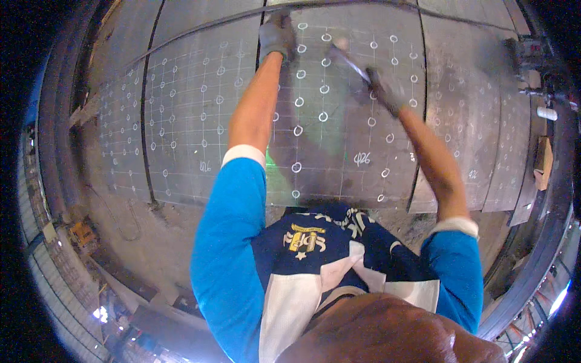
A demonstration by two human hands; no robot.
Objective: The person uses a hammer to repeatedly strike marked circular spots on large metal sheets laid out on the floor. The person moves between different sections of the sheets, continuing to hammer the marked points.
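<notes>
My left hand (278, 37), in a dark grey glove, is at the far side of a steel plate (357, 136) marked with chalk lines and small white circles. Its fingers look curled; whatever they hold is hidden by the glove. To the right, my gloved right hand (386, 92) grips the handle of a hammer (353, 64). The hammer slants up and left over the plate toward my left hand, and its head is blurred by motion. A gap separates the hammer from my left hand.
More chalk-marked plates lie at the left (187, 121) and right (463, 139). A dark cable (209, 25) runs across the far side. Machinery (529, 51), a white cylinder (546, 113) and a brown block (543, 163) are at the right edge. An orange object (83, 234) sits lower left.
</notes>
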